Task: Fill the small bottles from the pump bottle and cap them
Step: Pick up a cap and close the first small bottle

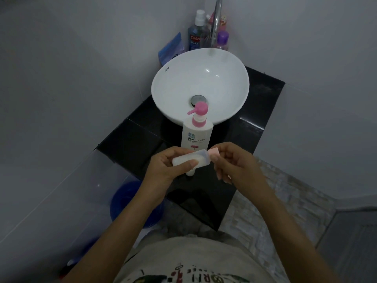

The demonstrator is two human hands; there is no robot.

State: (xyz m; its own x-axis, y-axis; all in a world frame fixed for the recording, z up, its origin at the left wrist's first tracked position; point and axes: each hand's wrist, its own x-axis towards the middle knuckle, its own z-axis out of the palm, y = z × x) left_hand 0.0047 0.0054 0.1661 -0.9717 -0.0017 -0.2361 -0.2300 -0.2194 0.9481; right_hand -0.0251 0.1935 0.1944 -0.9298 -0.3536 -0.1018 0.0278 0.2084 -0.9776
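Head view: a small translucent plastic bottle (190, 161) is gripped sideways by the left hand (171, 170); its pale pink cap (214, 153) is pinched by the right hand (234, 166). Light and likely slippery — best held round the body.

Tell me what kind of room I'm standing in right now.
Most likely a bathroom: a white basin sits on a black tiled counter under a curved tap, with a mouthwash bottle behind it.

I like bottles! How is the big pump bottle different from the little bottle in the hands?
The pump bottle stands upright on the black counter; the small bottle lies sideways, gripped by the left hand. The pump bottle is bigger, with a bright pink pump; the small bottle's pale pink cap is pinched by the right hand. Both are whitish.
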